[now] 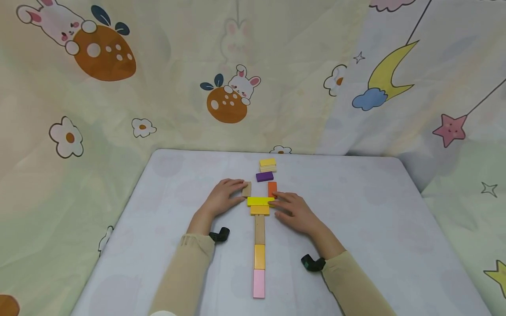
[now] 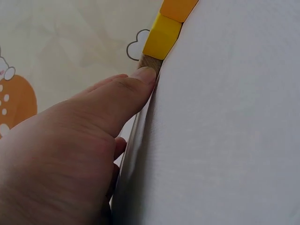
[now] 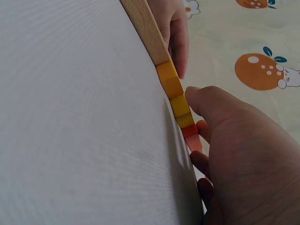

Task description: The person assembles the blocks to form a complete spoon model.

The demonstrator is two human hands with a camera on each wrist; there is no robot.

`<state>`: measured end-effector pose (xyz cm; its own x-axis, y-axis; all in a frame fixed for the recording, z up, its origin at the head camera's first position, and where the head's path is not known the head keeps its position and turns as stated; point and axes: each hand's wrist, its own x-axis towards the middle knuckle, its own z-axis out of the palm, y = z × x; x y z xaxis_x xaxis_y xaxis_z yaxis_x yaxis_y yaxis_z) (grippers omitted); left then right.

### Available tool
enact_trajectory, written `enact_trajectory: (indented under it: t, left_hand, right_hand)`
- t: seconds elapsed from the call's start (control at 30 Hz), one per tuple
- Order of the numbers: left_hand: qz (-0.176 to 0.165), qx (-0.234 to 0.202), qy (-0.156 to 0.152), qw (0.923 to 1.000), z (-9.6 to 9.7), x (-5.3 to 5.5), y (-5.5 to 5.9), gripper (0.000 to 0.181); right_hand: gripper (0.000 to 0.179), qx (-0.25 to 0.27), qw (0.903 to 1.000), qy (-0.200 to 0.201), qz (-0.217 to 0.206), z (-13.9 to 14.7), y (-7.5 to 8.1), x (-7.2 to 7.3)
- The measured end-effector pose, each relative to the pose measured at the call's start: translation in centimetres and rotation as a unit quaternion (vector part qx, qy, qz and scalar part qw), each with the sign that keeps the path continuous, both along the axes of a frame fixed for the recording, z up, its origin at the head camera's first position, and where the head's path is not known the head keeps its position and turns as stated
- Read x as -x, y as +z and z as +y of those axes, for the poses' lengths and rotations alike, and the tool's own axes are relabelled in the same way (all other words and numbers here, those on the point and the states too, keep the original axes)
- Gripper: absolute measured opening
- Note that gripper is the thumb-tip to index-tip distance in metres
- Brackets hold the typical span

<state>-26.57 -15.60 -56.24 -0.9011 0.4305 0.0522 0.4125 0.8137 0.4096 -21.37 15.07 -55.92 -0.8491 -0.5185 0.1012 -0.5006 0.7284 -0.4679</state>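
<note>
Blocks [image 1: 259, 256] laid flat on the table [image 1: 348, 184]: a narrow column [image 1: 259, 229] runs from 6 o'clock up to a yellow bar [image 1: 258, 201] set crosswise. Tan block [image 1: 247, 189] at the bar's 11 o'clock, red block [image 1: 272, 188] at its 1. Left hand [image 1: 221, 197], at 9, pinches the tan block. Right hand [image 1: 294, 213], at 4, loosely spread, clamped on nothing I can make out; fingertips meet the bar's 3 o'clock end and lie at the red block, contact there uncertain. Hands apart, bar between.

Step, as I judge it: squaring tan and red blocks to the bar. Best done with light right fingertips steadying the bar while the left slides the tan block flat, sides parallel to the red block, overhang even. Hard sideways pressure could skew bar and column. Mind the purple block [image 1: 265, 177] at 12, small stack [image 1: 268, 163] just beyond.

Containers: none seen; pieces sit directly on the table.
</note>
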Motion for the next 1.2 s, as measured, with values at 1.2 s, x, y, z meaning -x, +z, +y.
enact_trajectory:
  t: [1.2]
  left_hand:
    - [-0.008,-0.015,0.006,0.9998,0.19,-0.56,-0.07,0.052]
  right_hand:
    - [0.042,0.017,0.9998,0.007,-0.006,0.22,-0.03,0.02]
